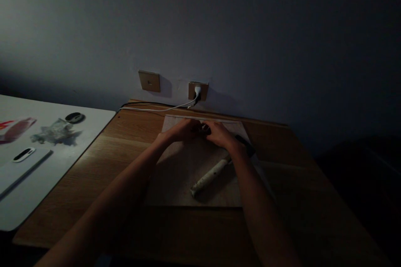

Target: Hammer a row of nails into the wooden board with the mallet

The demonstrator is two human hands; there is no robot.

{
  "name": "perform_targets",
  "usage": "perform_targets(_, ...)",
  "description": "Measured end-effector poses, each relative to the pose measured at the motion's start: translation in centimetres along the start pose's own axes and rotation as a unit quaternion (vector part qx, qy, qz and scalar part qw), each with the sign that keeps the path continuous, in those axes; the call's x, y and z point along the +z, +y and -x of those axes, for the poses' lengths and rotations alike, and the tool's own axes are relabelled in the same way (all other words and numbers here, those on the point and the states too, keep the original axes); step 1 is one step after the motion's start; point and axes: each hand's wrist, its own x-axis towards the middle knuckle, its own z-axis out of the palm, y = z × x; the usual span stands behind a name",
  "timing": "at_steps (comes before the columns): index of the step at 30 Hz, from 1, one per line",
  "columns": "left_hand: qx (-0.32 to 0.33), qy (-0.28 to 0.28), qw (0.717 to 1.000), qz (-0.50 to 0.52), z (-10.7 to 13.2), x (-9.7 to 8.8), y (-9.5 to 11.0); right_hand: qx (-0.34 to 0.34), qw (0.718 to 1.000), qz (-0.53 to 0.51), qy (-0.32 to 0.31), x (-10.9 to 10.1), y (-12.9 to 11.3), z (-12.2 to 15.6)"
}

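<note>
My left hand [189, 128] and my right hand [216, 131] meet at the far part of a pale flat board [178, 175] lying on the wooden table. Their fingers are bent together, and a small object between the fingertips is too dark to name. Under my right forearm lies a tool with a worn whitish handle [208, 178] and a dark head [246, 145], hammer-like in outline. It rests slantwise on the board, its middle partly covered by my arm, and neither hand grips it.
The wooden table [119, 150] stands against the wall, where a white plug [197, 90] sits in a socket. Cables run along the back edge. A white table [90, 133] at left bears a crumpled clear plastic piece [56, 132], a red-and-white packet [19, 128], a dark round item [75, 117] and a white slab [19, 171].
</note>
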Motion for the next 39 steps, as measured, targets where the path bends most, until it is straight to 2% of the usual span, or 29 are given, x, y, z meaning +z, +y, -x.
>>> perform_targets(5, 0.006, -0.028, 0.999, 0.033, 0.0, -0.4, 0.1, -0.004, 0.999, -0.044, -0.001, -0.2, -0.3, 0.2)
perform_targets(7, 0.0, -0.046, 0.999, 0.001, 0.1, -0.6, 0.6, 0.005, 0.998, -0.061, 0.015, -0.8, -0.2, 0.5)
perform_targets(10, 0.001, -0.035, 0.996, -0.08, 1.0, -0.5, 2.2, 0.019, 0.995, -0.071, 0.064, -2.2, 0.2, 1.2)
perform_targets(12, 0.019, -0.025, 0.991, -0.128, 2.5, 0.0, 3.8, 0.029, 0.992, -0.065, 0.107, -3.2, 0.7, 2.1)
perform_targets(14, 0.038, -0.037, 0.983, -0.179, 4.7, 0.8, 5.5, 0.036, 0.987, -0.048, 0.148, -4.1, 1.6, 3.6)
perform_targets(17, 0.025, -0.033, 0.962, -0.268, 8.9, 2.1, 7.3, 0.045, 0.977, 0.037, 0.204, -4.5, 3.6, 7.2)
perform_targets(19, 0.029, -0.03, 0.952, -0.302, 11.4, 2.9, 7.6, 0.077, 0.962, 0.107, 0.24, -4.0, 5.2, 10.2)
perform_targets(21, 0.038, -0.024, 0.948, -0.315, 13.0, 3.5, 7.4, 0.138, 0.947, 0.156, 0.245, -2.8, 6.6, 13.3)
perform_targets(24, 0.036, -0.01, 0.949, -0.312, 13.8, 4.1, 6.9, 0.225, 0.93, 0.184, 0.225, -0.6, 7.8, 16.7)
perform_targets(27, 0.014, -0.008, 0.955, -0.297, 13.6, 4.0, 6.9, 0.276, 0.926, 0.167, 0.197, 1.5, 7.7, 18.0)
perform_targets(33, -0.009, -0.002, 0.957, -0.288, 14.3, 3.2, 7.0, 0.235, 0.932, 0.191, 0.198, 4.1, 5.7, 18.2)
perform_targets(36, -0.04, 0.02, 0.957, -0.288, 15.6, 2.3, 6.4, 0.216, 0.943, 0.144, 0.207, 4.7, 4.6, 18.4)
perform_targets(39, -0.067, 0.027, 0.956, -0.283, 17.3, 0.6, 5.9, 0.195, 0.956, 0.085, 0.201, 5.3, 2.9, 18.0)
